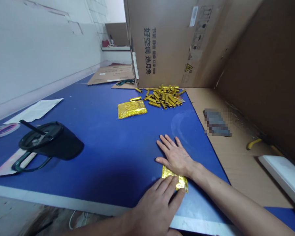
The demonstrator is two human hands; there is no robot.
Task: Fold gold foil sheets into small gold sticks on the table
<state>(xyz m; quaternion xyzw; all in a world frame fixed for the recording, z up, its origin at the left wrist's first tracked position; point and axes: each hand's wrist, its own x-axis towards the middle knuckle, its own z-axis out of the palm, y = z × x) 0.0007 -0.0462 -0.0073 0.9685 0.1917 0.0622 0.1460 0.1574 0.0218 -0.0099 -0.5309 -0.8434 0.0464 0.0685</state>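
A shiny gold foil sheet (183,184) lies near the front edge of the blue table. My right hand (178,157) rests palm down across its far part, with fingers spread out onto the tabletop. Over the sheet's near left part is my left hand (159,200), its fingers laid on the foil and the thumb apart at the near right edge. Both hands cover much of the sheet. Farther back sits a flat stack of gold foil sheets (132,109). A heap of small rolled gold foil tubes (164,96) lies beyond it to the right, with a few strays beside it.
A black lidded mug (56,141) with a straw stands left on the blue table (108,137). Behind it are white paper (38,109) and a tape roll (6,130). A large cardboard box (167,42) blocks the back. A white object (282,177) lies right.
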